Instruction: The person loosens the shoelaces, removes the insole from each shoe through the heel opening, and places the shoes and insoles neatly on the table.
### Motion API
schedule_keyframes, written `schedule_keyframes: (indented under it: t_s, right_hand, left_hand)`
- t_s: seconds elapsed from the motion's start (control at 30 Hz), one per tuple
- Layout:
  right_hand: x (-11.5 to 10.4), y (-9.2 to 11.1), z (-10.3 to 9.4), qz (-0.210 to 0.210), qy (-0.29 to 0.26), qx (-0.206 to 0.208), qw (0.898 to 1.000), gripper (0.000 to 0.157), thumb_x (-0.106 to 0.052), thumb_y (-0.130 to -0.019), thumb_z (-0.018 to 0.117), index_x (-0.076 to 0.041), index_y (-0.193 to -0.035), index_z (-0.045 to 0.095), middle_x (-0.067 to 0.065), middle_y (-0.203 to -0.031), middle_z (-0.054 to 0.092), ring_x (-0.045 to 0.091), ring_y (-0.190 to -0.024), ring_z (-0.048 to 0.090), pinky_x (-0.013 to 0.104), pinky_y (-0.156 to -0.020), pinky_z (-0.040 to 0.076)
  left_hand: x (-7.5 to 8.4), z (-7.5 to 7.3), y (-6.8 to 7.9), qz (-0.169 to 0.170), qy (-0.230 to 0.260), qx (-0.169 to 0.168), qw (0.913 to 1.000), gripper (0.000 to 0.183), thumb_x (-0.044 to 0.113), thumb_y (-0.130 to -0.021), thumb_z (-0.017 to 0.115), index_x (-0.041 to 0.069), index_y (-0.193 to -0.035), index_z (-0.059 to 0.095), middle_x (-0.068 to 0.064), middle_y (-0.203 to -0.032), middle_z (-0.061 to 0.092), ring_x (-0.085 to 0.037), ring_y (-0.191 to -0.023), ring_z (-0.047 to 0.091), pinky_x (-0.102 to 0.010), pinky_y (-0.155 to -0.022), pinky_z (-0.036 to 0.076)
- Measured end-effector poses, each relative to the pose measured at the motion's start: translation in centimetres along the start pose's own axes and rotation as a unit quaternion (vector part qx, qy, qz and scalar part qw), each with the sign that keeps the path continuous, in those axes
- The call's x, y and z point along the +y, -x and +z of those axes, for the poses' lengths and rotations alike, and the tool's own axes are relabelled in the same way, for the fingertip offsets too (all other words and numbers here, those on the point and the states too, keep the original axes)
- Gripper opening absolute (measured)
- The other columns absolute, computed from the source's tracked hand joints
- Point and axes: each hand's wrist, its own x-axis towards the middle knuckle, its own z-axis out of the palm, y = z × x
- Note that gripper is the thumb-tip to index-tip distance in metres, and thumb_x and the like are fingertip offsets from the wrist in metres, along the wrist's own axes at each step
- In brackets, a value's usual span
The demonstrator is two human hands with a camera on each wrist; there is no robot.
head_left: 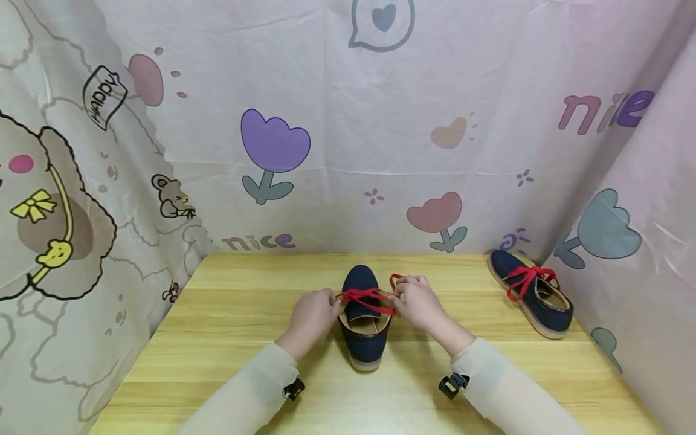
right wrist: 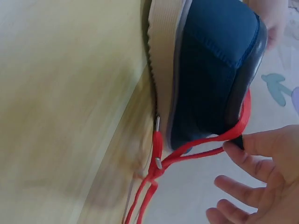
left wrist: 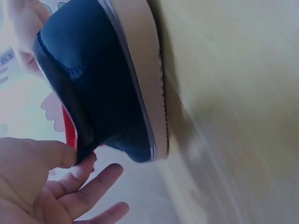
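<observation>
Your left hand [head_left: 314, 315] and right hand [head_left: 420, 303] are pinching the navy-blue, pale-soled fabric shoe [head_left: 365, 349] by opposite upper edges as it is standing between them, while loose red laces [right wrist: 158, 142] are hanging beside your right hand

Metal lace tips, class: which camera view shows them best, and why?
The right wrist view: two silvery tips show close up. The head view shows red lace, tips indistinct; the left wrist view, slivers of lace, no tips.
</observation>
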Motion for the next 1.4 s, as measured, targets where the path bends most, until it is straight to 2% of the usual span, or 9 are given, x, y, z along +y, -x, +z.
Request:
schedule_keyframes:
  t_s: [0.13, 0.4, 0.63, 0.73, 0.9, 0.97, 1.07, 1.2, 1.4]
  right_hand:
    - [-0.8, 0.0, -0.1, -0.011, -0.014, 0.018, 1.000, 0.022, -0.027, -0.092, 0.074, -0.019, -0.072, 0.067, 0.014, -0.125, 0.065, 0.037, -0.114, 0.050, 0.050, -0.098, 0.044]
    - [-1.7, 0.3, -0.2, -0.031, -0.023, 0.033, 0.999, 0.025, -0.027, -0.089, 0.078, -0.022, -0.068, 0.064, 0.014, -0.124, 0.065, 0.037, -0.114, 0.051, 0.051, -0.098, 0.044]
    - [-1.7, 0.6, -0.4, -0.058, -0.029, 0.040, 0.997, 0.023, -0.022, -0.088, 0.077, -0.021, -0.069, 0.064, 0.016, -0.124, 0.065, 0.039, -0.114, 0.051, 0.052, -0.098, 0.043]
    - [-1.6, 0.8, -0.5, -0.056, -0.030, 0.042, 0.997, 0.025, -0.021, -0.088, 0.077, -0.022, -0.068, 0.063, 0.017, -0.125, 0.065, 0.038, -0.114, 0.051, 0.052, -0.098, 0.043]
    - [-1.5, 1.2, -0.7, -0.060, -0.014, 0.053, 0.997, 0.029, -0.024, -0.088, 0.077, -0.023, -0.065, 0.059, 0.015, -0.124, 0.066, 0.037, -0.112, 0.051, 0.053, -0.095, 0.045]
    - [-1.6, 1.5, -0.8, -0.061, -0.008, 0.053, 0.997, 0.028, -0.025, -0.087, 0.077, -0.023, -0.065, 0.059, 0.014, -0.125, 0.066, 0.036, -0.113, 0.051, 0.053, -0.095, 0.045]
    - [-1.8, 1.9, -1.0, -0.063, 0.003, 0.046, 0.997, 0.026, -0.028, -0.086, 0.077, -0.024, -0.066, 0.061, 0.012, -0.124, 0.066, 0.035, -0.115, 0.052, 0.053, -0.095, 0.046]
    - [-2.1, 2.4, -1.0, -0.068, 0.023, 0.039, 0.997, 0.028, -0.031, -0.085, 0.078, -0.025, -0.064, 0.061, 0.009, -0.122, 0.066, 0.034, -0.114, 0.052, 0.055, -0.094, 0.045]
    - [-2.4, 2.9, -0.8, -0.073, 0.053, 0.029, 0.996, 0.031, -0.035, -0.085, 0.079, -0.025, -0.062, 0.060, 0.009, -0.120, 0.066, 0.034, -0.112, 0.052, 0.055, -0.094, 0.045]
  left_hand:
    - [0.5, 0.2, 0.1, 0.004, 0.035, 0.002, 0.9994, 0.027, 0.030, -0.094, 0.068, 0.018, -0.072, 0.059, 0.004, -0.063, 0.054, -0.016, -0.058, 0.049, -0.031, -0.056, 0.039]
    - [0.5, 0.5, 0.9, -0.006, 0.042, -0.005, 0.9991, 0.026, 0.037, -0.093, 0.071, 0.021, -0.074, 0.062, 0.003, -0.071, 0.062, -0.017, -0.065, 0.053, -0.034, -0.062, 0.043]
    - [0.0, 0.2, 1.1, -0.008, 0.055, -0.040, 0.9977, 0.025, 0.043, -0.095, 0.066, 0.021, -0.082, 0.064, -0.001, -0.084, 0.068, -0.016, -0.070, 0.057, -0.036, -0.065, 0.047]
    - [-0.3, 0.0, 0.9, -0.003, 0.063, -0.054, 0.9966, 0.022, 0.039, -0.098, 0.063, 0.020, -0.086, 0.066, 0.001, -0.080, 0.067, -0.015, -0.068, 0.055, -0.037, -0.067, 0.049]
    - [-0.9, -0.8, -0.2, 0.000, 0.077, -0.041, 0.9962, 0.013, 0.025, -0.096, 0.060, 0.016, -0.090, 0.068, 0.002, -0.083, 0.068, -0.015, -0.067, 0.056, -0.040, -0.072, 0.052]
    - [-1.2, -1.1, -0.7, -0.002, 0.083, -0.033, 0.9960, 0.013, 0.023, -0.096, 0.060, 0.016, -0.092, 0.069, 0.001, -0.089, 0.070, -0.017, -0.072, 0.059, -0.042, -0.076, 0.053]
    - [-1.6, -1.0, -1.6, 0.000, 0.093, -0.025, 0.9954, 0.015, 0.023, -0.098, 0.060, 0.014, -0.098, 0.071, -0.001, -0.100, 0.073, -0.023, -0.088, 0.065, -0.044, -0.086, 0.052]
    - [-1.8, -0.1, -2.7, 0.004, 0.121, -0.024, 0.9923, 0.025, 0.023, -0.100, 0.058, 0.009, -0.114, 0.073, -0.006, -0.115, 0.072, -0.031, -0.112, 0.064, -0.047, -0.098, 0.048]
    - [-2.0, 1.7, -4.5, -0.001, 0.136, -0.023, 0.9905, 0.035, 0.022, -0.102, 0.057, 0.006, -0.132, 0.065, -0.010, -0.125, 0.068, -0.034, -0.121, 0.059, -0.048, -0.104, 0.044]
